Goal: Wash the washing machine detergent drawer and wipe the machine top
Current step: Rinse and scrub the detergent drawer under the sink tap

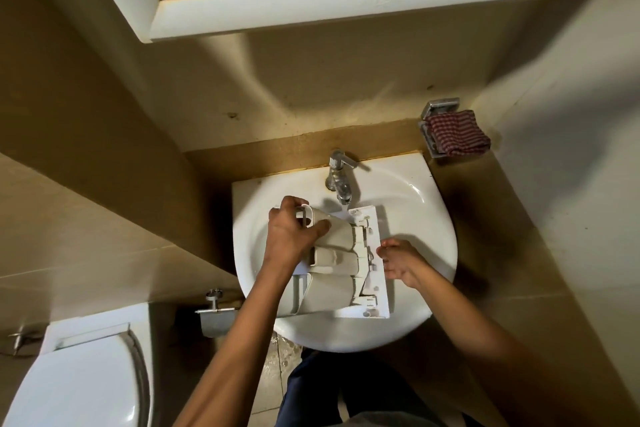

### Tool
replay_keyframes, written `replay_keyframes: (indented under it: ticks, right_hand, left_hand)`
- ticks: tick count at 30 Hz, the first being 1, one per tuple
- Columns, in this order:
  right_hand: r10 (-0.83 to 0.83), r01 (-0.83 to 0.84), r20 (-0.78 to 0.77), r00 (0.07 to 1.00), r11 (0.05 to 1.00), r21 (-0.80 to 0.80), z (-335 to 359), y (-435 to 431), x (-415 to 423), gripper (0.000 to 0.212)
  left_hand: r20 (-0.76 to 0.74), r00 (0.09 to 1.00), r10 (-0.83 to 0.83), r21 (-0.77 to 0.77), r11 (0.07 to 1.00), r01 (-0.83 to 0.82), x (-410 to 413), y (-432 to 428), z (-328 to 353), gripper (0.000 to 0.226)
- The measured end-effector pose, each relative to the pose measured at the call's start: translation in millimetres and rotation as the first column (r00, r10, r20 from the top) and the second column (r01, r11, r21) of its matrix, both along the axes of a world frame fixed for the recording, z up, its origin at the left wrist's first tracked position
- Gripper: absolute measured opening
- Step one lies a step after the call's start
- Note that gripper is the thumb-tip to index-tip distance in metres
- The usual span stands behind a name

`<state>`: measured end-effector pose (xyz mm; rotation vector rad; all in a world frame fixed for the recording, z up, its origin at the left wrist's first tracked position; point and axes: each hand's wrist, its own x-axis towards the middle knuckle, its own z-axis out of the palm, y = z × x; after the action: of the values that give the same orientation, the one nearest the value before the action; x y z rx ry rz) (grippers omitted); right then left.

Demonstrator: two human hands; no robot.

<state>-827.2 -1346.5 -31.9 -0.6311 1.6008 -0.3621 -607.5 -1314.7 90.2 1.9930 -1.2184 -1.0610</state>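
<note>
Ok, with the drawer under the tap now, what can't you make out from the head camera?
Head view:
- Inside of the detergent drawer: it faces down, away from the camera.
- The drawer's rear end: covered by the left hand.
- Sink drain: hidden under the drawer.
- Tap flow: the stream is too small to judge.
- Washing machine top: out of frame.
- Checked cloth: wet or dry is unclear.

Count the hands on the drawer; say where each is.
2. The left hand grips the detergent drawer at its far left corner, near the tap; the right hand holds its front panel.
</note>
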Motion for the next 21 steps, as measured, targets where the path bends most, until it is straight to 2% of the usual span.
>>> replay_keyframes:
  ticks: [8, 11, 17, 21]
  right_hand:
    - [0.060, -0.065, 0.066, 0.996, 0.995, 0.081, 3.1, 7.0, 17.3, 0.014]
    - [0.098, -0.110, 0.104, 0.990, 0.987, 0.119, -0.1, 8.0, 20.2, 0.018]
    - [0.049, -0.072, 0.147, 0.988, 0.986, 0.154, -4.2, 12.1, 24.5, 0.021]
    - [0.019, -0.040, 0.131, 0.991, 0.987, 0.158, -0.8, 8.3, 19.6, 0.023]
  left_hand:
    - [-0.063, 0.998, -0.023, -0.068, 0.998, 0.019, 5.7, -5.6, 5.4, 0.045]
    - [-0.041, 0.991, -0.126, -0.099, 0.988, 0.121, 5.3, -3.8, 8.2, 0.046]
    - [-0.039, 0.965, -0.258, -0.104, 0.962, 0.253, 11.5, -0.5, 10.2, 0.045]
    - [-0.008, 0.909, -0.416, -0.107, 0.904, 0.413, 16.1, -3.7, 14.8, 0.046]
